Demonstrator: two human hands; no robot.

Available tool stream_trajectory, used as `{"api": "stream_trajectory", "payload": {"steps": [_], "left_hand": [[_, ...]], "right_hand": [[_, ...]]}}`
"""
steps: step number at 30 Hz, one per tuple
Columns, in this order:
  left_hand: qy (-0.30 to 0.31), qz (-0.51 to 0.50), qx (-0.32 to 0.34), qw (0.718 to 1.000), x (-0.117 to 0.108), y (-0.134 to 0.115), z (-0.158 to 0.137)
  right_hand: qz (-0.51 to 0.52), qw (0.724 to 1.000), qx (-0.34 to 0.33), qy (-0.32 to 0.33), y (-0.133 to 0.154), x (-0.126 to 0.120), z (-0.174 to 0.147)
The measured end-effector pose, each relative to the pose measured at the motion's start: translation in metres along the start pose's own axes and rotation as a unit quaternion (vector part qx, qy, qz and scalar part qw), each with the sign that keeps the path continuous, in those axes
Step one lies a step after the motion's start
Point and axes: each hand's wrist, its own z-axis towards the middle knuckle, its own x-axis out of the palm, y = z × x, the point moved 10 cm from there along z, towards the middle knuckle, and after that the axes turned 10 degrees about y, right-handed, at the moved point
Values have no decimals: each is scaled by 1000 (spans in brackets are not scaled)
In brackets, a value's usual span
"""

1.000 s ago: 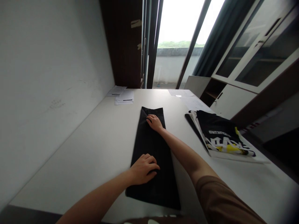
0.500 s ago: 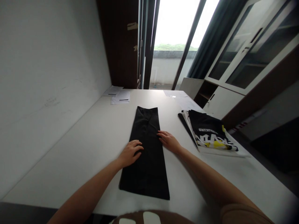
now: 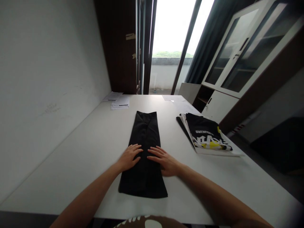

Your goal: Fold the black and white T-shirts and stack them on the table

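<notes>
A black cloth, folded into a long strip [image 3: 144, 129], lies flat on the white table [image 3: 90, 158] in front of me. It is wider at the near end, with small creases toward the far end. Across its left edge rests my left hand [image 3: 130, 156], fingers spread on the fabric. My right hand [image 3: 166, 161] lies over the right edge at about the same height, fingers stretched out and flat. A narrow gap of cloth shows between the fingertips of both hands. Neither hand grips the fabric.
To the right sits a stack of folded garments [image 3: 205, 133], the top one black with white and yellow print. Papers [image 3: 120, 103] lie at the far left, more sheets [image 3: 184, 106] at the far right. A wall [image 3: 52, 95] borders the table's left; cabinets [image 3: 223, 101] stand beyond its right side.
My right hand has moved nearer to me and leftward, from the cloth's right edge onto its surface. My left hand stays on the left edge. The view has shifted slightly.
</notes>
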Motion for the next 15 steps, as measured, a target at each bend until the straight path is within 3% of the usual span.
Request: {"api": "stream_trajectory", "payload": {"steps": [7, 11, 15], "left_hand": [[-68, -21, -7, 997, -22, 12, 0], [-112, -13, -35, 993, -38, 36, -4], [-129, -16, -63, 990, -39, 58, -6]], "right_hand": [[-35, 994, -106, 14, 40, 12, 15], [-16, 995, -95, 33, 43, 16, 19], [-30, 997, -57, 48, 42, 17, 26]]}}
